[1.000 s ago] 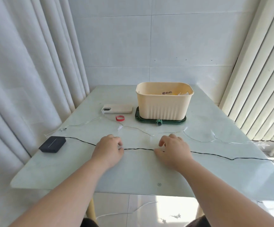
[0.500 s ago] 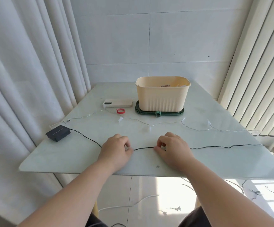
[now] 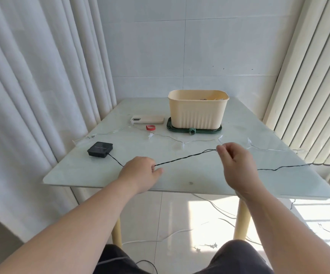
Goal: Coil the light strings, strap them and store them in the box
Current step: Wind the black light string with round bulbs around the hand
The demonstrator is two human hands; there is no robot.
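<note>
A black light string (image 3: 183,158) runs from a black battery pack (image 3: 100,149) across the pale table to the right edge. My left hand (image 3: 140,172) pinches the string near the table's front. My right hand (image 3: 235,165) is lifted off the table and pinches a doubled bend of the same string between thumb and finger. A clear light string (image 3: 197,141) lies loose further back. The beige box (image 3: 198,109) stands on a green lid (image 3: 194,130) at the back, with something inside. A red strap (image 3: 150,127) lies left of the lid, and a green strap (image 3: 192,131) lies at its front edge.
A phone in a beige case (image 3: 148,119) lies left of the box. White curtains (image 3: 41,95) hang on the left, vertical blinds (image 3: 308,86) on the right. More wire trails on the floor under the table (image 3: 219,210).
My right hand has risen from the table and moved back and right, drawing a doubled length of black string taut from my left hand. The view has pulled back from the table.
</note>
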